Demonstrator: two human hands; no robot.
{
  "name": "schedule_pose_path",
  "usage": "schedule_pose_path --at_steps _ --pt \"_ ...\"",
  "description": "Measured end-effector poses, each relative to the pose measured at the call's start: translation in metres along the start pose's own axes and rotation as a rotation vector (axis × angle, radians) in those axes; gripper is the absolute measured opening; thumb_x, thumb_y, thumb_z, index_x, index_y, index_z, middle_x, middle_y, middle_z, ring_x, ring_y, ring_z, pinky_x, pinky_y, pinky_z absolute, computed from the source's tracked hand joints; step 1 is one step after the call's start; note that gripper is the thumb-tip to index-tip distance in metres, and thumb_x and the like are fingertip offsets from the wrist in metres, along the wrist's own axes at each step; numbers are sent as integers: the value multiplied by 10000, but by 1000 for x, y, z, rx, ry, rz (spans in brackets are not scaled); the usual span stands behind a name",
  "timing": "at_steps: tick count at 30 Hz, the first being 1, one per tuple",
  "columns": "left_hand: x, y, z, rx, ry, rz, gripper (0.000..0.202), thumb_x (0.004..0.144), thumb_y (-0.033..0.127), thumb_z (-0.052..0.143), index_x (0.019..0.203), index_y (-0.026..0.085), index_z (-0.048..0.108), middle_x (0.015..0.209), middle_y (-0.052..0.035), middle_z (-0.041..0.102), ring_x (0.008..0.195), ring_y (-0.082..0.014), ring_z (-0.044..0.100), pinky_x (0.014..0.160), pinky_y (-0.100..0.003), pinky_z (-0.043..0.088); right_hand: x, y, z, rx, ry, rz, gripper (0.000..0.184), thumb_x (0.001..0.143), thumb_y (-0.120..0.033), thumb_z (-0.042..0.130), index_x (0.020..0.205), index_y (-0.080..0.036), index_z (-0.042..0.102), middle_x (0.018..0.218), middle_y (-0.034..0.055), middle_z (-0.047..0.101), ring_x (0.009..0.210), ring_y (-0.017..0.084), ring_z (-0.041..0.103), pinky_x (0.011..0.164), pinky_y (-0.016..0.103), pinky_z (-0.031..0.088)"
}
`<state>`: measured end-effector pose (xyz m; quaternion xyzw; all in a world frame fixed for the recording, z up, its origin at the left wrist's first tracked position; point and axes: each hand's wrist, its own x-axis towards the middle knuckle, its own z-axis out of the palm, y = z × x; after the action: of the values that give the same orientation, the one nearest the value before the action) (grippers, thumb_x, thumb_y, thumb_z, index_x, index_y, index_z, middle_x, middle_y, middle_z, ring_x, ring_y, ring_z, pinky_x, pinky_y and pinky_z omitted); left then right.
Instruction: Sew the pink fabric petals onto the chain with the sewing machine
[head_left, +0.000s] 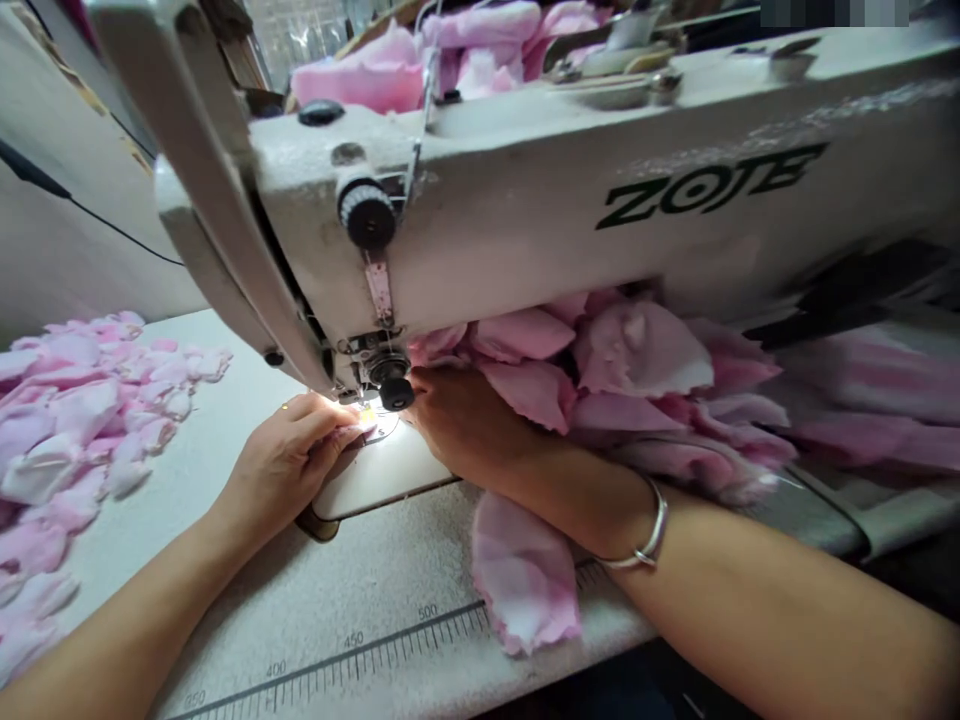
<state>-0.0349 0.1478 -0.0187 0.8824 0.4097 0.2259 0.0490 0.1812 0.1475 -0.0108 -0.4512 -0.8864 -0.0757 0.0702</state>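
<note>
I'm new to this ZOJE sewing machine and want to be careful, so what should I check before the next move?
1. Left hand clear of the needle: cannot tell. Its fingers rest on a pink fabric piece beside the presser foot.
2. Needle position: cannot tell. Glare and the presser foot hide it.
3. Right hand placement: ok. It lies on the table beside the presser foot.
4. Silver bangle clear of the fabric: not ok. It sits right by the pink petal pile.
5. Loose pink petal: not ok. It lies apart, reaching the table's front edge.
</note>
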Motion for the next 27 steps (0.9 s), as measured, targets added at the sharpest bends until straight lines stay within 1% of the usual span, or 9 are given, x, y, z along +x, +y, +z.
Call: schedule_pose_path --at_steps 3,6,8,11,13,16,19,22,27 --pt "2 0 1 2 24 -32 117 916 248 539 941 225 651 799 17 597 732 -115 545 634 -224 429 -2 1 0 32 11 -1 208 833 -59 459 825 -160 640 911 64 642 735 185 579 582 321 334" --pt "2 1 2 41 31 -19 122 914 248 541 935 210 655 770 12 582 715 -126 536 620 -238 426 -3 2 1 54 27 15 198 829 -48 461 819 -155 627 881 54 640 703 175 562 573 312 319" --pt "1 2 3 92 24 32 138 917 248 528 940 187 650 816 -12 586 762 -150 541 658 -268 438 -4 3 2 67 30 16 185 833 -50 465 828 -149 622 859 50 639 684 169 549 563 308 303" --pt "0 6 1 182 -5 159 182 933 221 472 935 156 642 899 -53 596 811 -185 523 715 -328 443 -4 4 4 87 27 -6 156 840 -67 481 846 -141 618 885 57 637 736 172 550 571 306 290" --pt "0 10 1 236 -18 223 212 941 205 439 924 141 640 890 -65 600 789 -197 502 708 -349 437 -5 5 5 87 22 -19 146 847 -76 483 860 -136 616 913 68 634 787 178 550 603 305 304" --pt "1 14 1 313 4 261 219 940 207 442 897 124 640 842 -74 599 756 -209 488 677 -360 435 -5 5 5 83 -14 -26 155 850 -68 473 886 -130 611 931 80 633 818 183 546 651 306 325" --pt "2 14 3 364 27 275 216 930 218 467 849 111 636 799 -81 595 741 -218 490 661 -365 445 -4 5 5 97 -39 -15 166 840 -52 469 883 -130 609 919 79 636 832 184 552 657 304 329" --pt "2 13 4 358 19 267 202 925 229 482 861 108 631 812 -82 605 752 -219 500 676 -371 458 -4 5 3 108 -47 -5 159 832 -50 479 867 -128 613 919 80 638 846 188 562 655 304 334" --pt "-3 10 2 233 -33 189 173 916 252 515 1011 140 607 996 -71 598 896 -207 522 800 -369 466 -4 5 1 115 -39 -21 161 835 -54 481 832 -133 622 911 81 643 852 192 575 659 303 346"
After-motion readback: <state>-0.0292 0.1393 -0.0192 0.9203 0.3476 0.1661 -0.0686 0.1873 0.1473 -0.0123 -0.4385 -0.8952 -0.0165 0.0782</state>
